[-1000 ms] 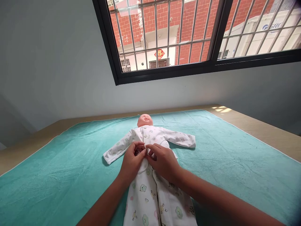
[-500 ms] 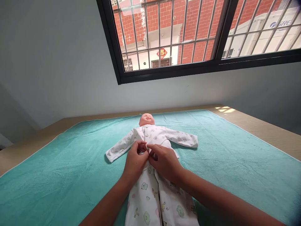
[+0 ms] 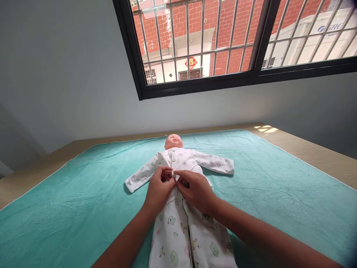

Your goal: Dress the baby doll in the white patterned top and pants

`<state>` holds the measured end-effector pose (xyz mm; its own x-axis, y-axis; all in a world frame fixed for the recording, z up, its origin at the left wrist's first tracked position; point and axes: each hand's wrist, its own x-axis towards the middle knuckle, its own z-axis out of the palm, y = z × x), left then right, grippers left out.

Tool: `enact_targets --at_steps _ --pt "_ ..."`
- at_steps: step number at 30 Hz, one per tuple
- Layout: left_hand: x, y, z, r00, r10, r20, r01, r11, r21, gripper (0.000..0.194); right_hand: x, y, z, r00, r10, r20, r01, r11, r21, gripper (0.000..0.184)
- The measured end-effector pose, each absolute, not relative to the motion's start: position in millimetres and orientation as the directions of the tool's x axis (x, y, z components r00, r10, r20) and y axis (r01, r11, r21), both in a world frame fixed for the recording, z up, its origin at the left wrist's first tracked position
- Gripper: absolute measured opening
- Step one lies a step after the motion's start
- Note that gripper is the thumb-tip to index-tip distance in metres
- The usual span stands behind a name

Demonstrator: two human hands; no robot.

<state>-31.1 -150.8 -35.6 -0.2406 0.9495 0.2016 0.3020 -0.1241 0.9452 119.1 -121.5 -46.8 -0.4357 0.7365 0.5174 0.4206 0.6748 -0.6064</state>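
Observation:
A baby doll (image 3: 173,142) lies on its back, its head toward the wall. It wears a white printed baby romper (image 3: 173,230), with both sleeves spread out and the legs stretching toward me. At the belly, my left hand (image 3: 160,188) pinches the romper's front edge between thumb and fingers. My right hand (image 3: 195,189) grips the opposite front edge right beside it, the fingertips of both hands nearly touching. Any fastener between the fingers is too small to make out. Below my hands the front opening runs down as a dark line between the two leg panels.
A turquoise towel (image 3: 92,208) lies under the doll over a wooden tabletop (image 3: 312,149), whose surface shows at the sides and back. Behind it rises a pale wall (image 3: 69,74) with a black-framed barred window (image 3: 200,83).
Hands and romper hold almost the same position. The left fingers have closed slightly at the front edge, and the view has shifted a little.

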Motion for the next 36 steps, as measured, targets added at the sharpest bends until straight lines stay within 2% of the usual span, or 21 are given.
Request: enact_targets --at_steps 7,13,20,25,36 --pt "-32 -152 -34 -0.229 0.953 0.199 0.284 -0.130 0.950 0.025 120 -120 -44 -0.406 0.769 0.494 0.359 0.631 -0.688 0.026" --pt "-31 -152 -33 -0.235 0.950 0.205 0.246 -0.146 0.958 0.026 122 -115 -41 -0.393 0.827 0.403 0.257 0.519 -0.815 0.019" --pt "-35 -151 -40 -0.221 0.948 0.228 0.282 -0.162 0.946 0.022 123 -112 -41 -0.412 0.853 0.320 0.152 0.410 -0.899 0.015" --pt "-34 -154 -44 -0.166 0.945 0.280 0.295 -0.224 0.929 0.020 124 -112 -40 -0.420 0.855 0.304 0.101 0.377 -0.921 0.013" --pt "-34 -158 -41 -0.165 0.947 0.277 0.280 -0.225 0.933 0.019 125 -112 -39 -0.423 0.851 0.310 0.116 0.391 -0.913 0.010"
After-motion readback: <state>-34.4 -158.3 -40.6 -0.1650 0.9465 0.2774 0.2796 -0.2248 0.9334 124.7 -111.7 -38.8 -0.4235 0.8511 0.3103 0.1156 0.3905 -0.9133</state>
